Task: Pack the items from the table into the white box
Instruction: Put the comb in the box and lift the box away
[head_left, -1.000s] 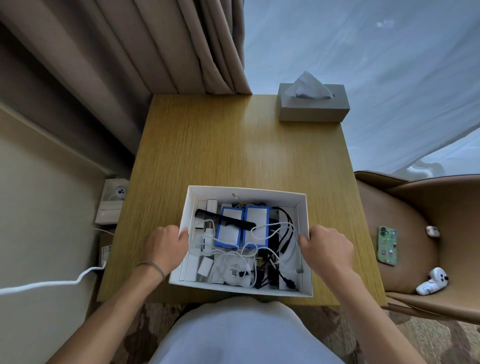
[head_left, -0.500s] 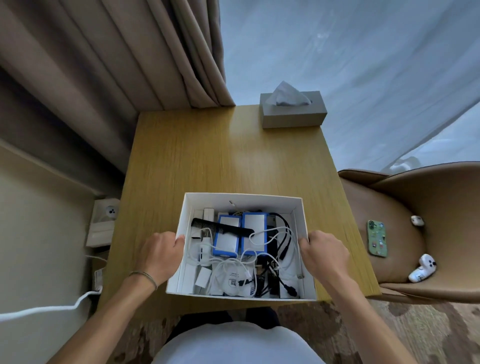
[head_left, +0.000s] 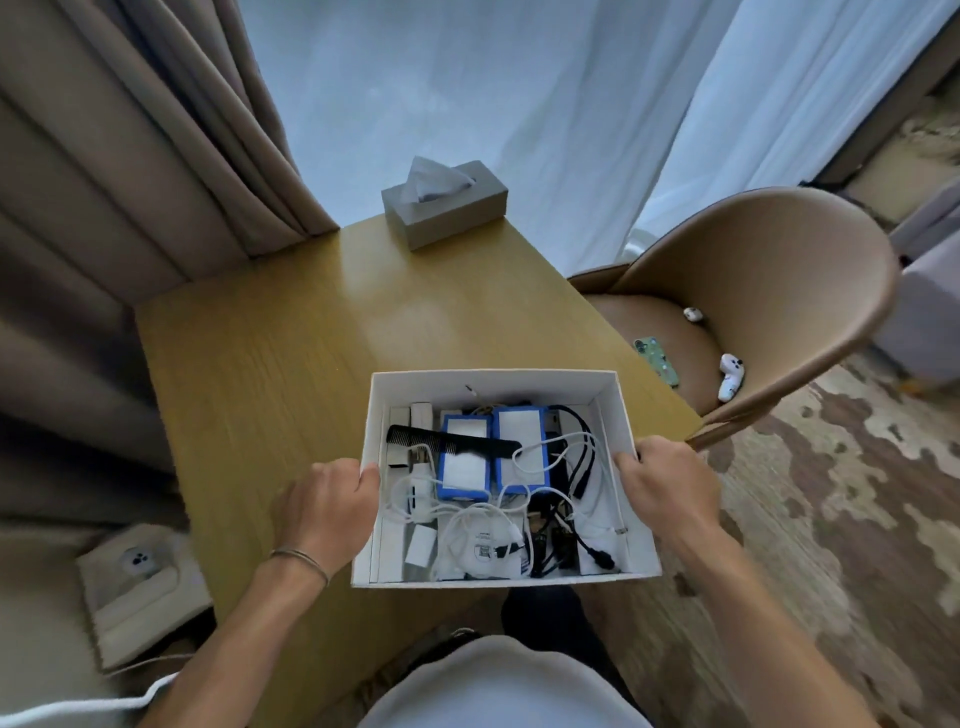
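Note:
The white box (head_left: 488, 383) is held up over the near right corner of the wooden table (head_left: 311, 353), its near end past the table's edge. My left hand (head_left: 324, 501) grips its left wall and my right hand (head_left: 662, 486) grips its right wall. Inside lie a black comb (head_left: 447, 441), two blue-edged white packs (head_left: 491, 452), white cables (head_left: 467, 525), black cables (head_left: 579, 467) and small white adapters (head_left: 421, 545).
A grey tissue box (head_left: 444, 205) stands at the table's far edge. A brown chair (head_left: 753, 306) to the right carries a green phone (head_left: 657, 358) and small white gadgets (head_left: 730, 376). Curtains hang behind; a wall socket (head_left: 140, 566) with a white cord sits low left.
The box has come up off the table and moved right, toward the chair, held in both hands. My view has swung right and tilted.

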